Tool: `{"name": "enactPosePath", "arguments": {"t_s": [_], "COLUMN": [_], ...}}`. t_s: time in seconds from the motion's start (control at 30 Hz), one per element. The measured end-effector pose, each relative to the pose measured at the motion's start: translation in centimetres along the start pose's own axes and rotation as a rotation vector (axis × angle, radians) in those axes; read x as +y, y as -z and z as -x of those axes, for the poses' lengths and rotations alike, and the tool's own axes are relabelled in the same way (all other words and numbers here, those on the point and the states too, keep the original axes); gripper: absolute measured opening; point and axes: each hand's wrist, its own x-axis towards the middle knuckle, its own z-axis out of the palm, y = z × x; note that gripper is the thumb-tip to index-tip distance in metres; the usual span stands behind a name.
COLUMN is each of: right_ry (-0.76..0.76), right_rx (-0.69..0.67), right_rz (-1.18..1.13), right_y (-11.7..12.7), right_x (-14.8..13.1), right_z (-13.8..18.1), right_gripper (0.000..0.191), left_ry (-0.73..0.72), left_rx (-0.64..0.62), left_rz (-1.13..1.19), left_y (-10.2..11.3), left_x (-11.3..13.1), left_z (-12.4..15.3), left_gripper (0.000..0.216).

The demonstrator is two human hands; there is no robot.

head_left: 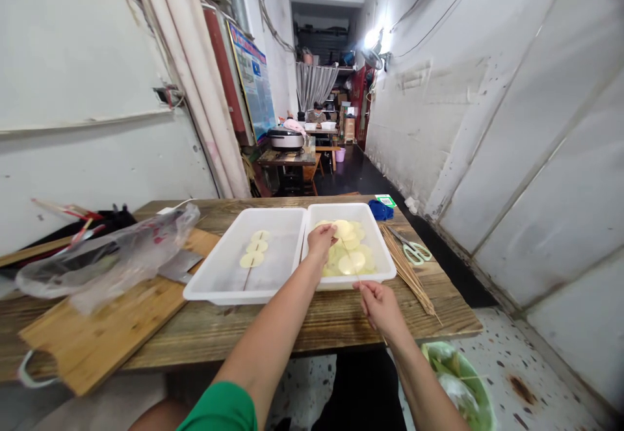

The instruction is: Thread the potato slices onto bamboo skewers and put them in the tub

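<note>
Wooden table [219,333] in a narrow workroom: at its near edge the right hand [383,307] pinches a bamboo skewer [355,268], tip angled up into the right tray [385,268]. Threading looks to be the step in hand. The left hand [320,239] pinches a potato slice [342,228] over the pile, right at the tip. Further left, a loaded skewer [253,252] lies in the left tray [214,275].

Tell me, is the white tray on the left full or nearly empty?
Nearly empty: the left tray holds only one skewer threaded with three pale slices; the rest of its bottom is bare.
</note>
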Motion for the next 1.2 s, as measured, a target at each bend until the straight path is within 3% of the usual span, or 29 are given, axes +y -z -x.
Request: {"name": "enactPosePath", "arguments": {"t_s": [0.17,0.33,0.67,1.0,1.1,1.2], "right_ry": [-0.015,-0.030,0.043,0.129,0.158,0.217], "right_rx": [0.008,-0.002,0.044,0.105,0.118,0.121], "right_rz": [-0.029,-0.063,-0.047,0.008,0.038,0.091], "right_y": [0.0,-0.1,-0.5,-0.6,-0.5,-0.3], "right_x": [-0.1,0.1,0.8,1.1,1.0,1.3], "right_z": [-0.1,-0.2,-0.6,-1.3,-1.6,-1.7], "right_gripper": [0.052,0.052,0.042,0.042,0.042,0.041], "left_ry": [-0.189,-0.335,-0.381,-0.382,-0.362,-0.241], "left_rx": [-0.024,-0.091,-0.142,-0.194,-0.186,-0.105], "left_rz": [-0.150,-0.307,-0.471,-0.469,-0.421,-0.296], "left_y": [0.2,0.5,0.3,-0.4,-0.7,-0.8], "left_x": [-0.8,-1.1,-0.4,-0.1,-0.3,-0.4], "left_z": [-0.5,-0.6,0.5,1.6,1.8,1.7], "left_gripper": [0.025,0.014,0.004,0.004,0.006,0.011]}}
